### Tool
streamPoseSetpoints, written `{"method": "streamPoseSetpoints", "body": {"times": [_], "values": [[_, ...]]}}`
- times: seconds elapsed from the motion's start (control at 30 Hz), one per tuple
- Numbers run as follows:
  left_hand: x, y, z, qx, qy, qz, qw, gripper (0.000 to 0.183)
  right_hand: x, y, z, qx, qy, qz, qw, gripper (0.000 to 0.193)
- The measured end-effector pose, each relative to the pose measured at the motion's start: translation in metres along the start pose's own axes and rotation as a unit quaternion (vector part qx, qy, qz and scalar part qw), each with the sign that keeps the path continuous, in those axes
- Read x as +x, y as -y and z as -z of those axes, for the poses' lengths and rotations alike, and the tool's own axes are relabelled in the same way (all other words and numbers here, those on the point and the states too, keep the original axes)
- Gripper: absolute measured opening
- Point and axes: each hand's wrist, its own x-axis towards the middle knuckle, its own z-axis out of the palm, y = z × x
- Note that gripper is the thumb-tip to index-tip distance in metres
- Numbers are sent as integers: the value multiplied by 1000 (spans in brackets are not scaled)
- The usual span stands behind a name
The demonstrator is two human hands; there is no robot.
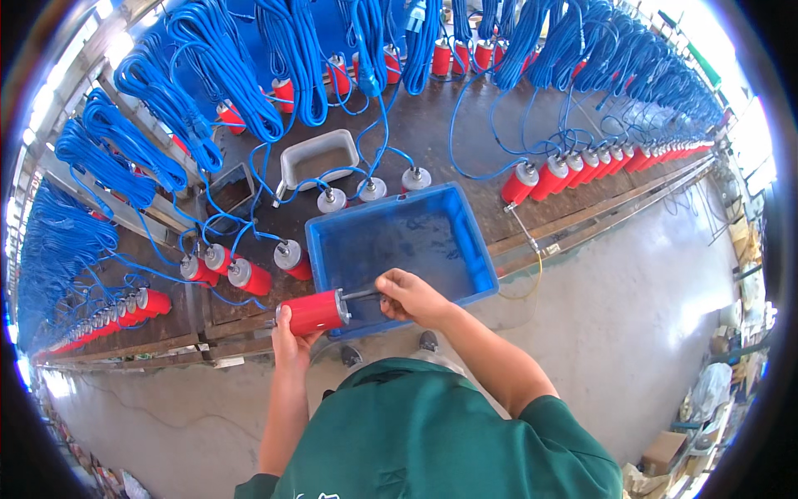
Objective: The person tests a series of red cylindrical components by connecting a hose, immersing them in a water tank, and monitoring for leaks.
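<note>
In my left hand (293, 339) lies a red cylinder (314, 313) with a grey metal end; it is held on its side, and the fingers wrap around its left part. A thin dark rod (359, 294) sticks out from the cylinder's right end. My right hand (409, 297) is closed around the rod's far end, with fingers and thumb pinched together. Both hands are over the near left part of a blue plastic tub (480, 264), whose bottom looks wet or stained.
More red cylinders (249, 276) with blue cables stand left of the tub, and a row of others (549, 176) runs off to the right. Coiled blue cables (216, 75) hang along the back. A grey tray (288, 170) sits on the dark workbench (432, 125).
</note>
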Motion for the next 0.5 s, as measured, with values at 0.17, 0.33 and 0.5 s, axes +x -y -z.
{"method": "streamPoseSetpoints", "body": {"times": [0.17,0.33,0.5], "values": [[-1,0,2,-4,2,1,1000,59,-1,-7,9,-316,-28,294,901,49],[-1,0,0,1,4,3,1000,59,13,9,-2,-218,-78,-3,973,59],[-3,0,4,-6,-12,7,1000,57,-7,6,4,-354,-85,386,847,44]]}}
